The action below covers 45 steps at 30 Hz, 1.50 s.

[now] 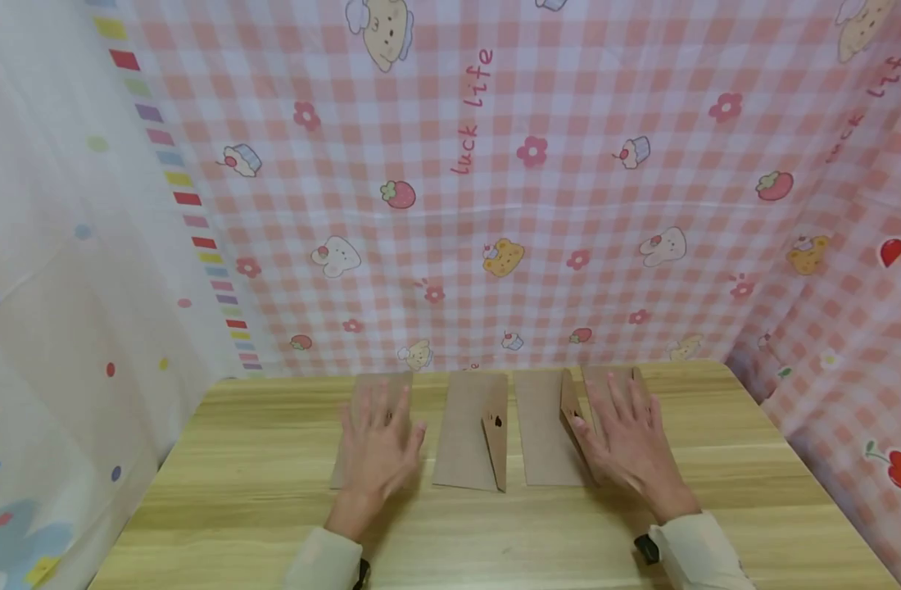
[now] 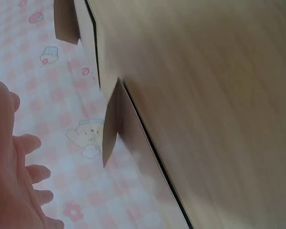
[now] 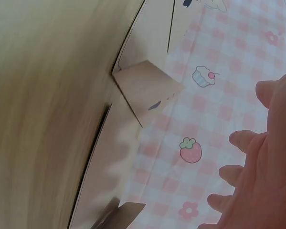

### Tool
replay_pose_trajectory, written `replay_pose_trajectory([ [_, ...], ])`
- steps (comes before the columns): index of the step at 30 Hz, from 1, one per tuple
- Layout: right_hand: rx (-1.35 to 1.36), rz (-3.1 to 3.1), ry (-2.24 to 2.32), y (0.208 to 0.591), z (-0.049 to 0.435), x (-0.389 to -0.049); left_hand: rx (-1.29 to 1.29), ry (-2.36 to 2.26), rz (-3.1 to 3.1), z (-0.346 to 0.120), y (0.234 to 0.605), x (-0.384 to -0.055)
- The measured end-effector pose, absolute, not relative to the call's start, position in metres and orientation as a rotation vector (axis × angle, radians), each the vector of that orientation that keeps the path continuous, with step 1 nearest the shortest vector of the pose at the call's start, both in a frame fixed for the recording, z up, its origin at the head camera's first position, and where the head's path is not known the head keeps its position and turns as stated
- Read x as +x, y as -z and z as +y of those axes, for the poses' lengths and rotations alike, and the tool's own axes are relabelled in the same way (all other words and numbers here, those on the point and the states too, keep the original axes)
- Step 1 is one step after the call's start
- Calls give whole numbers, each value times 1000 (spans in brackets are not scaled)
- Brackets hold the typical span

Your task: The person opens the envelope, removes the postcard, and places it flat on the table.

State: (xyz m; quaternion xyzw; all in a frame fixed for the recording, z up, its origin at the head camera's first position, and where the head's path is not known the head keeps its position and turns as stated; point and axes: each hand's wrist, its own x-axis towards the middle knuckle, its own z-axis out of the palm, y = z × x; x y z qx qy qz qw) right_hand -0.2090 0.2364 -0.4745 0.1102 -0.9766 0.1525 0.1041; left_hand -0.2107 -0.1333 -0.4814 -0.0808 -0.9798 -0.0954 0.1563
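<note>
Several flat brown cardboard pieces lie side by side on the table. My left hand (image 1: 380, 455) is spread palm down over the leftmost cardboard piece (image 1: 345, 474), covering most of it. Over the rightmost piece (image 1: 599, 372) stretches my right hand (image 1: 631, 442), fingers apart, its thumb beside the raised flap of the neighbouring piece (image 1: 542, 434). The left-middle piece (image 1: 461, 434) has a raised flap (image 1: 498, 442) with a small dark hole. Both wrist views show the fingers with nothing in them; whether either hand touches cardboard I cannot tell.
The wood-grain table (image 1: 509, 541) runs back to a pink checked cloth (image 1: 450, 246) that hangs behind it. A white dotted cloth (image 1: 111, 270) hangs on the left, and printed cloth (image 1: 848, 328) on the right. A black band (image 1: 647, 549) sits at the right wrist.
</note>
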Motion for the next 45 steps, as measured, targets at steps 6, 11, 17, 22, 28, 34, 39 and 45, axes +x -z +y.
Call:
replay_pose_trajectory([
  [6, 318, -2855, -500, 474, 243, -209, -260, 329, -2802, -121, 480, -211],
  [11, 305, -2845, -540, 472, 249, -209, -298, 346, -2809, -109, 477, -210],
  [17, 288, -2853, -533, 473, 257, -207, -352, 361, -2791, -94, 477, -209],
  [22, 285, -2855, -562, 472, 265, -207, -386, 369, -2797, -82, 477, -209],
  [28, 265, -2844, -627, 475, 277, -208, -447, 391, -2838, -68, 476, -208],
  [34, 251, -2807, -712, 481, 288, -208, -502, 395, -2829, -54, 474, -207],
  [39, 231, -2830, -768, 487, 298, -209, -554, 410, -2807, -41, 472, -208],
  [45, 227, -2838, -867, 496, 311, -211, -624, 341, -2760, -22, 472, -206],
])
